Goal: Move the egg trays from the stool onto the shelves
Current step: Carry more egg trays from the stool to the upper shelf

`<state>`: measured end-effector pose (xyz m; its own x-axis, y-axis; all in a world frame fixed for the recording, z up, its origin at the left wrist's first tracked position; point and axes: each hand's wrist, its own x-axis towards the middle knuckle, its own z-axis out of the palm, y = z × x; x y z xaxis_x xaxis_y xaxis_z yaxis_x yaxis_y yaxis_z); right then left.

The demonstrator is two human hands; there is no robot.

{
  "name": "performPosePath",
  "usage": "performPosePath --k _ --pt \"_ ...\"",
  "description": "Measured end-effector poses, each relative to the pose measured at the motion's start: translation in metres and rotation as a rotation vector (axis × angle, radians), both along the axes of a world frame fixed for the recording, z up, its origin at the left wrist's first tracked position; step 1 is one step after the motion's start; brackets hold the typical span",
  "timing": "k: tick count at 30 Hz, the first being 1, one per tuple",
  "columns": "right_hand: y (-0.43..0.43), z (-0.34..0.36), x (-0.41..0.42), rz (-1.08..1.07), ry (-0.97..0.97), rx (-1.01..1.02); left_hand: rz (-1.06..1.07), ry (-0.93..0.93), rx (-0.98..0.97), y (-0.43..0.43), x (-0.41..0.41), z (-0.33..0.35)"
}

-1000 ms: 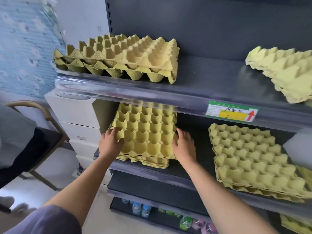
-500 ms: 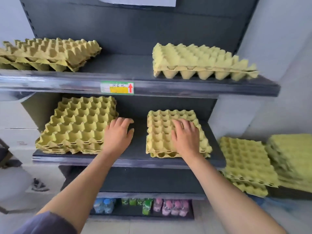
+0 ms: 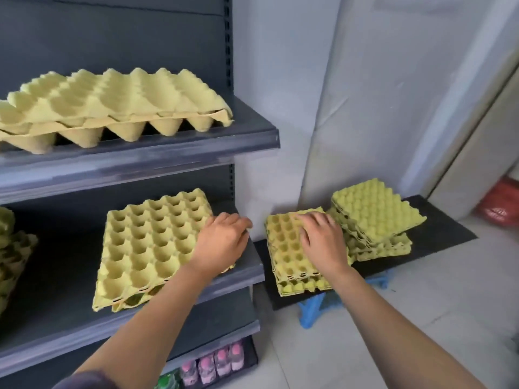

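- The dark shelves [image 3: 140, 161] fill the left side.
- The stool [image 3: 438, 237], with its black top, stands just right of the shelves.
- The top pile [image 3: 112, 105] of egg trays sits at the top shelf's right end.
- The middle pile [image 3: 151, 242] lies at the middle shelf's right end.
- The near pile [image 3: 286, 254] sits at the stool's left end, touching the far pile [image 3: 376, 214].
- The left hand [image 3: 222, 242] rests flat on the middle pile's right edge, fingers loose.
- The right hand [image 3: 323, 240] lies on the near pile, fingers spread, holding nothing.
- Small bottles [image 3: 213, 366] stand on the bottom shelf.

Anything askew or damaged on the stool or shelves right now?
The far stack on the stool is fanned: its top trays sit rotated off those below. The upper-shelf trays have a bent, drooping right edge. Nothing spilled.
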<state>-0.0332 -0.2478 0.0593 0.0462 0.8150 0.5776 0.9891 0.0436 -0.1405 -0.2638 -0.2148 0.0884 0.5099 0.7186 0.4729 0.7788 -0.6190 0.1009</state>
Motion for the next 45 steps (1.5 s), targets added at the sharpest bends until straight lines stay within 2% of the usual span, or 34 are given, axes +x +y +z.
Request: performPosePath --k 5,13,19,23,28,32,38,41,45 --pt "0.032 -0.006 0.078 -0.086 -0.003 -0.072 -0.150 -0.011 -0.104 0.053 0.087 -0.012" --pt "0.062 -0.033 0.176 -0.111 0.061 -0.286 -0.223 0.046 -0.275 0.109 0.187 -0.040" --pt "0.089 -0.066 0.239 -0.005 0.104 -0.505 -0.074 0.126 -0.421 0.129 0.226 -0.085" --pt "0.110 -0.094 0.272 0.065 0.122 -0.677 0.117 0.088 -0.597 0.126 0.238 -0.122" --pt "0.140 -0.134 0.287 0.095 0.159 -0.886 0.303 0.085 -0.725 0.127 0.244 -0.170" --pt "0.165 -0.178 0.283 0.038 0.264 -1.055 0.486 -0.059 -0.919 0.143 0.241 -0.217" --pt "0.198 -0.243 0.273 -0.179 0.645 -1.116 0.857 -0.499 -1.219 0.170 0.237 -0.287" --pt "0.203 -0.262 0.269 -0.239 0.717 -1.106 0.889 -0.735 -1.298 0.171 0.234 -0.308" --pt "0.203 -0.252 0.266 -0.267 0.699 -1.073 0.943 -0.656 -1.208 0.179 0.229 -0.297"
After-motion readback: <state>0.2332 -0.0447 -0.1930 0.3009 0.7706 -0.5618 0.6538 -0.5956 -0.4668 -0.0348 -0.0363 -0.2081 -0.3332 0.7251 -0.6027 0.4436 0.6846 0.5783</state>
